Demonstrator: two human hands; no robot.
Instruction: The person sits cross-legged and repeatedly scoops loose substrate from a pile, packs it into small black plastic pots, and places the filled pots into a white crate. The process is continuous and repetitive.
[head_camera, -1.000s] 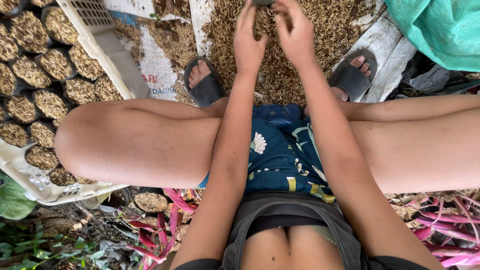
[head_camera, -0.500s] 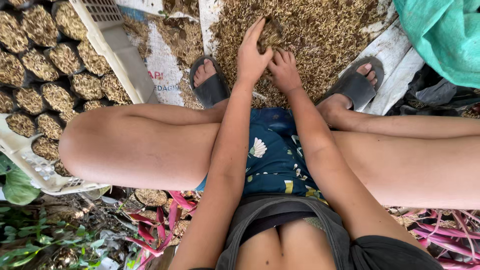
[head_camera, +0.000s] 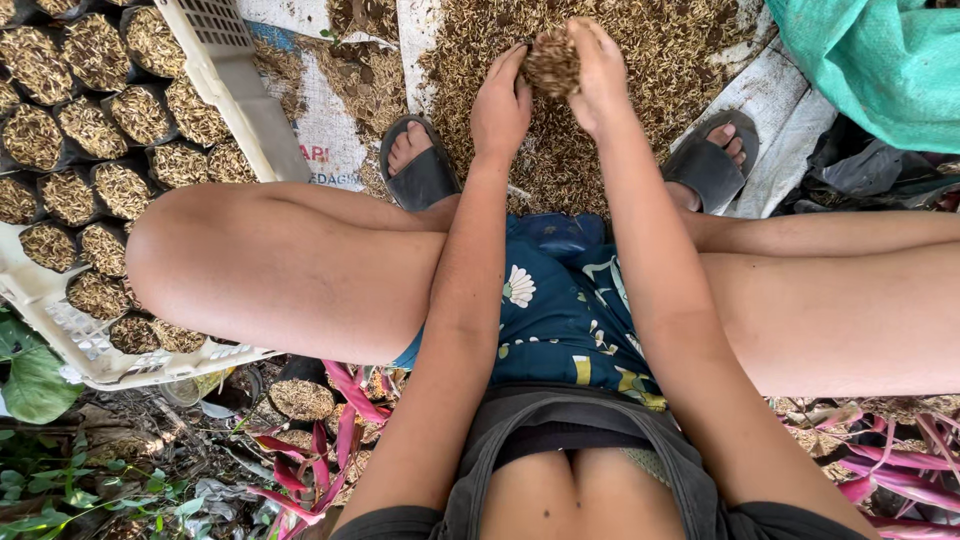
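Above husk pile (head_camera: 640, 60), both hands now lifted w/ fingers grasping filled pot (head_camera: 552, 62).

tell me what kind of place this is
Probably an outdoor plant nursery work spot: both hands pack a small bag of husk mix over a loose heap, beside a crate of filled bags.

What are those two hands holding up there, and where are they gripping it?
A small bag packed with husk, clasped by its sides between the left hand and right hand.
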